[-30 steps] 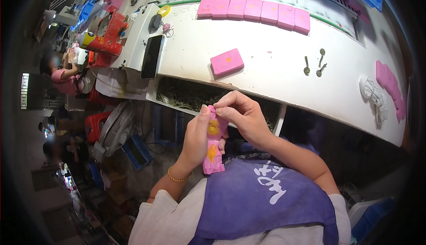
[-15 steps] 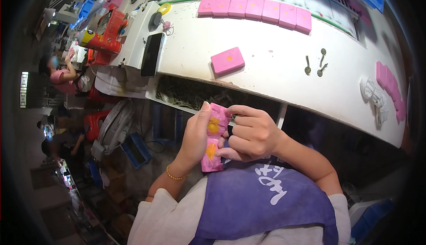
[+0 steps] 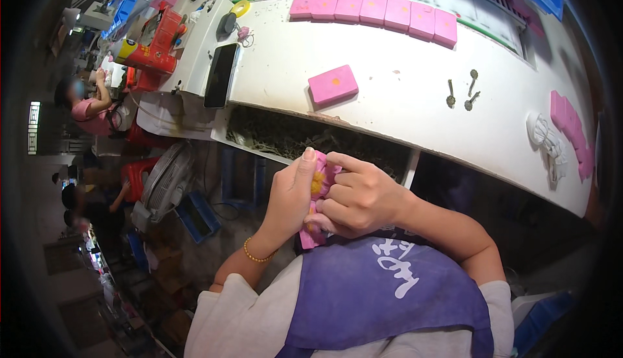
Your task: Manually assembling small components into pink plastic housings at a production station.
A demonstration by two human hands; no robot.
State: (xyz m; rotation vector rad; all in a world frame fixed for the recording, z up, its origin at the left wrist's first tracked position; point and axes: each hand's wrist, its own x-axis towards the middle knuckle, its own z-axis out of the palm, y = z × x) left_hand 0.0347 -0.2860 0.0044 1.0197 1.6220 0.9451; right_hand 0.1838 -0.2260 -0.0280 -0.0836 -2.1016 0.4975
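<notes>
In front of my apron I hold a soft-looking pink mold (image 3: 316, 185) with yellow patches on its inner face. My left hand (image 3: 289, 189) is closed around its left side, thumb up along the top. My right hand (image 3: 363, 196) has curled fingers pressed on its right edge, the index finger near the upper corner. The fingers cover much of the mold, and its lower end shows below them. On the table beyond lies a single pink block (image 3: 333, 85) with a yellow dot.
A row of pink blocks (image 3: 373, 11) lines the table's far side. Small dark-green stemmed pieces (image 3: 473, 82) lie to the right, near white gloves (image 3: 547, 147) and more pink blocks (image 3: 568, 124). A phone (image 3: 221, 75) lies left. An open drawer (image 3: 259, 140) holds dark scraps. A fan (image 3: 167, 179) stands left.
The mold is more bent and its inner face is less visible now. My right hand has shifted slightly left over it, its fingers more tightly curled.
</notes>
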